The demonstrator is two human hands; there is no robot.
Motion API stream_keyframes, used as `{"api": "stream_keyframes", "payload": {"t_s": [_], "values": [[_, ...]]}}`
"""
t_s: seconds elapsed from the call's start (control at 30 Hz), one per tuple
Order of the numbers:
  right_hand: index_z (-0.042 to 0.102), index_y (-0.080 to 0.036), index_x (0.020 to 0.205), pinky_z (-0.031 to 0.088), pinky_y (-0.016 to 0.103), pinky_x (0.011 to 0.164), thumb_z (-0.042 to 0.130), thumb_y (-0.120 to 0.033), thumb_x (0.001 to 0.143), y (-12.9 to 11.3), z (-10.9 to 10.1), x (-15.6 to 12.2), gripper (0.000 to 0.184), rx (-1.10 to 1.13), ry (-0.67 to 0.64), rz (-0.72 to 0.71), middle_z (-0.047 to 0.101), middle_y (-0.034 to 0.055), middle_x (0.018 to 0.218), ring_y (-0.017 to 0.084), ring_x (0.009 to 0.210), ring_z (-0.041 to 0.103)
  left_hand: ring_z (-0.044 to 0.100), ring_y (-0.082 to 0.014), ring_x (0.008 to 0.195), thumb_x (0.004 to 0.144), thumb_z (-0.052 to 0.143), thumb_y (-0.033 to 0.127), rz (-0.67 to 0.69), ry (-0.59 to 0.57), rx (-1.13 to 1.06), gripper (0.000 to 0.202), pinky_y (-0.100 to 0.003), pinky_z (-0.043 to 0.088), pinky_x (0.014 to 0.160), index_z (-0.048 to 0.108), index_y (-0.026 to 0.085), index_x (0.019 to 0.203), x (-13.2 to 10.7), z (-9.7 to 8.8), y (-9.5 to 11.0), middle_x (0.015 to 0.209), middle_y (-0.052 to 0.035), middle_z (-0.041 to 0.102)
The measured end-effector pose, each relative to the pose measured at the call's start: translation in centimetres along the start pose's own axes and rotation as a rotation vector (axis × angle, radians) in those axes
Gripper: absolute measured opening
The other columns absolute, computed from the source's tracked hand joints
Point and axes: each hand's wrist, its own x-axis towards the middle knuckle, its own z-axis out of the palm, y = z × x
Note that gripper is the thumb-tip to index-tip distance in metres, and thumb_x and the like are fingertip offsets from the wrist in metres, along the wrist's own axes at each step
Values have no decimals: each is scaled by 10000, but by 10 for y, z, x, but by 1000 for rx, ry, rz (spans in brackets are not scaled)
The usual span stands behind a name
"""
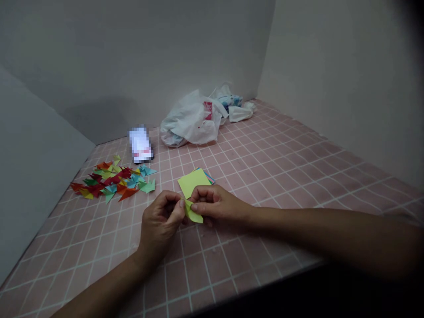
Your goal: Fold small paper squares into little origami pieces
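Between my two hands is a small yellow-green piece of origami paper, partly folded, with its lower edge curving down. My left hand pinches its left side between thumb and fingers. From the right, my right hand grips the upper right part with thumb and curled index finger. The fingers cover much of the paper, so its folds are hard to make out. Just beyond my hands lies a stack of square paper sheets, yellow-green on top, with blue, pink and green edges showing at the right.
A pile of folded paper cranes in several colours lies at the left. Behind it a lit phone stands tilted, its screen blurred. White plastic bags sit against the back wall. Walls bound the pink tiled-pattern table at left, back and right.
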Motion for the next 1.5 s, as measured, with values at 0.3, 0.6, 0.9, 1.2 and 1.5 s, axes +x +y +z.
{"api": "stream_keyframes", "payload": {"t_s": [0.3,0.6,0.9,1.2,1.5], "values": [[512,-178,729,312,184,427,617,-198,822,-3,3,0,141,-68,51,-6,512,-66,549,58,447,437,582,-83,508,859,646,240,-75,-78,-108,97,-179,495,518,619,189,781,2,0,-3,579,54,611],[511,-181,710,317,183,420,699,-341,790,-2,-1,1,259,-60,180,-67,519,-65,547,59,447,437,665,-120,751,807,748,267,-269,-149,-378,163,-226,561,701,674,182,925,6,3,-9,849,2,703],[518,-176,717,348,193,434,662,-325,813,2,0,2,229,-63,140,-47,573,-37,612,59,462,465,629,-80,649,771,749,196,-192,-70,-326,165,-177,541,608,635,179,890,5,6,-2,774,38,652],[486,-187,696,339,198,426,623,-267,826,0,0,3,205,-125,125,-17,529,-49,580,64,453,447,629,-81,632,796,732,227,-192,-107,-313,226,-178,530,587,620,198,990,5,4,-5,767,44,648],[540,-172,751,358,201,431,606,-349,861,-2,1,1,219,-177,90,0,524,-46,600,67,459,457,627,-98,592,861,674,279,-95,-16,-167,122,-213,528,574,605,179,843,5,0,-6,719,32,644]]}}
